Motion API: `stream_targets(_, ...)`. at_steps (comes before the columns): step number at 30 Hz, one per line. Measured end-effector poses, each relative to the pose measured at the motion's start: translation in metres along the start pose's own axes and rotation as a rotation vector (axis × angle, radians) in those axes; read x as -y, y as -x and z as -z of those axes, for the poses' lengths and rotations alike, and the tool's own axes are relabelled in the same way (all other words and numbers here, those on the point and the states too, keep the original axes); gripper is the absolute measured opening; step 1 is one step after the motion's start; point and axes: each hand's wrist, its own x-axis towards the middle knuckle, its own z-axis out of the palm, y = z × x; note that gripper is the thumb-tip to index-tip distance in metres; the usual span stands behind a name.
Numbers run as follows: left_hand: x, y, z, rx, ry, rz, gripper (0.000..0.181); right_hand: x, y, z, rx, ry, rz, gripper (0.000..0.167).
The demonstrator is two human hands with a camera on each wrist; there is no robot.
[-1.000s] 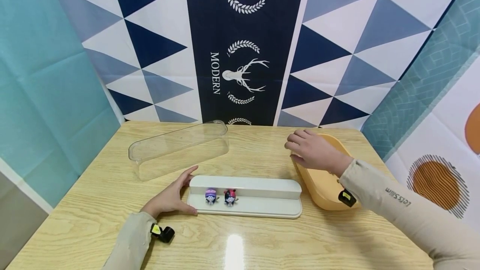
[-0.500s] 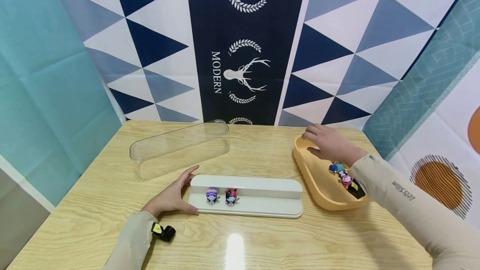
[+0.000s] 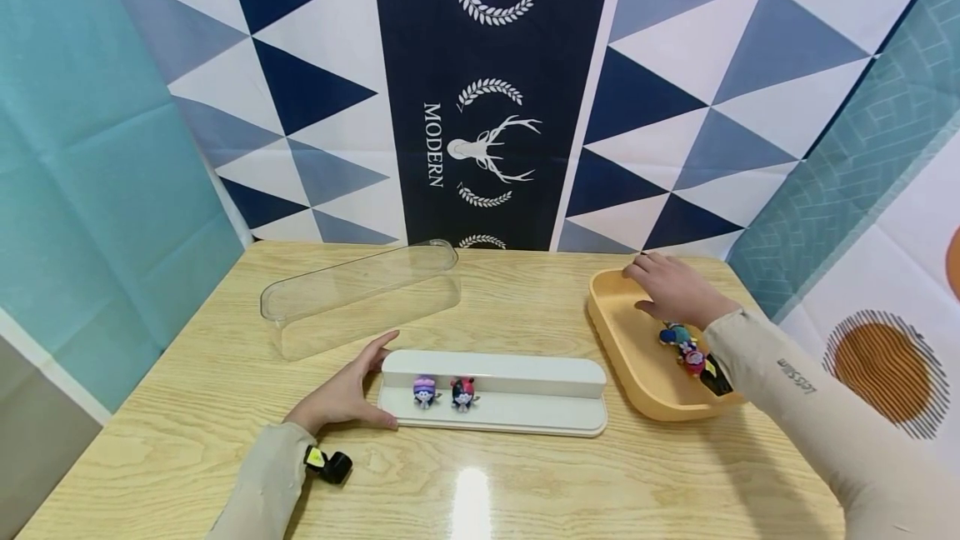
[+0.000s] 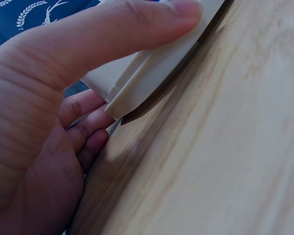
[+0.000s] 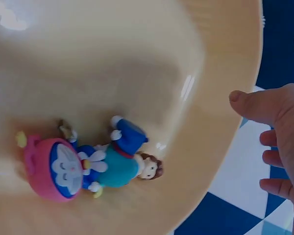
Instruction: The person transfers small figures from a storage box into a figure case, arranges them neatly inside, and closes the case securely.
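My left hand (image 3: 341,394) grips the left end of a white stepped display base (image 3: 532,412), thumb along the front and fingers behind. In the left wrist view, the thumb (image 4: 132,32) presses on the base's edge. Two small toy figures, one purple-hatted (image 3: 424,392) and one red-and-black (image 3: 462,395), stand on the base's lower step, towards its left. Over the far part of an orange tray (image 3: 617,348) hovers my right hand (image 3: 678,290), fingers loosely bent and holding nothing. In the right wrist view, a pink-hooded figure (image 5: 46,171) and a teal-and-blue figure (image 5: 118,167) lie together in the tray.
A clear plastic cover (image 3: 360,307) lies on the wooden table (image 3: 570,490) behind the left hand. Patterned cloth (image 3: 487,65) hangs upright at the back, with more cloth at both sides.
My right hand has moved right, from the tray's left edge to over its far part, uncovering the figures inside. My left hand has stayed on the base.
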Motion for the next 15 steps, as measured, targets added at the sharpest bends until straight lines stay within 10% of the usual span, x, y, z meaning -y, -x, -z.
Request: stream_targets(15,0.0,0.0,0.001,0.003,-0.002,-0.005,0.128,-0.013,0.013,-0.031,0.139,0.066,-0.119,0.033)
